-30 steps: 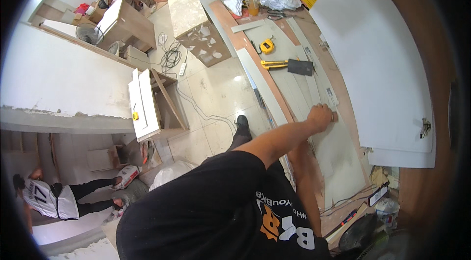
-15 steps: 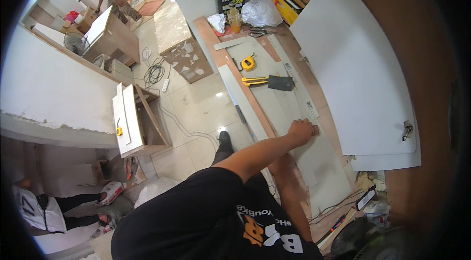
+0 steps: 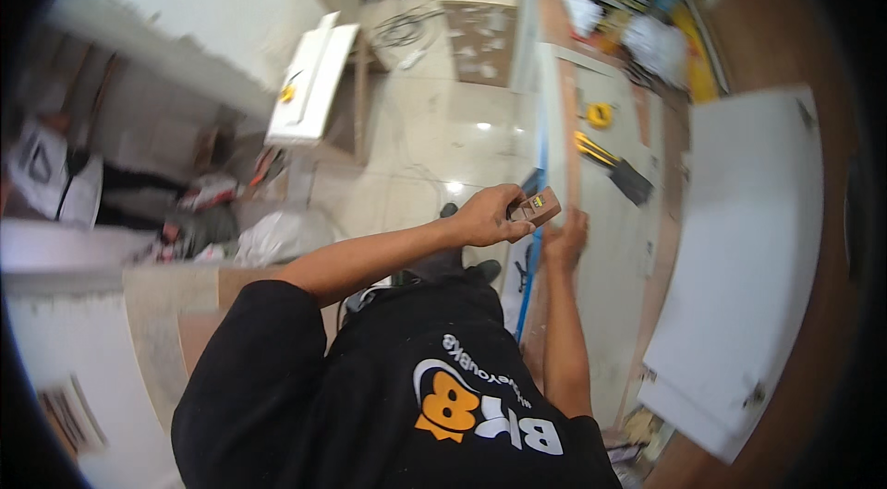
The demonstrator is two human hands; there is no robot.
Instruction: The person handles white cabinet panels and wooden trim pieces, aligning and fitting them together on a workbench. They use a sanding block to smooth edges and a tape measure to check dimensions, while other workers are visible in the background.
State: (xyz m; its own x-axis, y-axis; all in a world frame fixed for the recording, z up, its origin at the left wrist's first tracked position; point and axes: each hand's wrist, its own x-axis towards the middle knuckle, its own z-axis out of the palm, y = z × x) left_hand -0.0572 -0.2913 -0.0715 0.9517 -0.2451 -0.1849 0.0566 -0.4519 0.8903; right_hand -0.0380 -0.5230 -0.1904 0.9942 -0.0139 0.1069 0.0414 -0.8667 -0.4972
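Small wooden block [image 3: 539,207], brown with a slot in its face, held above the near edge of the workbench. The left hand [image 3: 489,216] grasps it from the left, thumb and fingers on opposite sides. The right hand [image 3: 565,238], just beside the block, has its fingers curled at the bench edge, by the lower end of a brown wood strip [image 3: 570,133]; whether it grips the strip cannot be told. Left of this strip runs a long white strip [image 3: 552,101] with a blue edge. On the bench to the right lies a pale sheet [image 3: 605,277]; farther along are a black pad [image 3: 632,182], a yellow knife [image 3: 597,150] and a yellow tape measure [image 3: 599,114]. Beyond these sits a crumpled white bag [image 3: 658,48]. At right is a white door panel [image 3: 744,249]; at left, across the tiled floor [image 3: 471,147], a white-topped table [image 3: 319,73].
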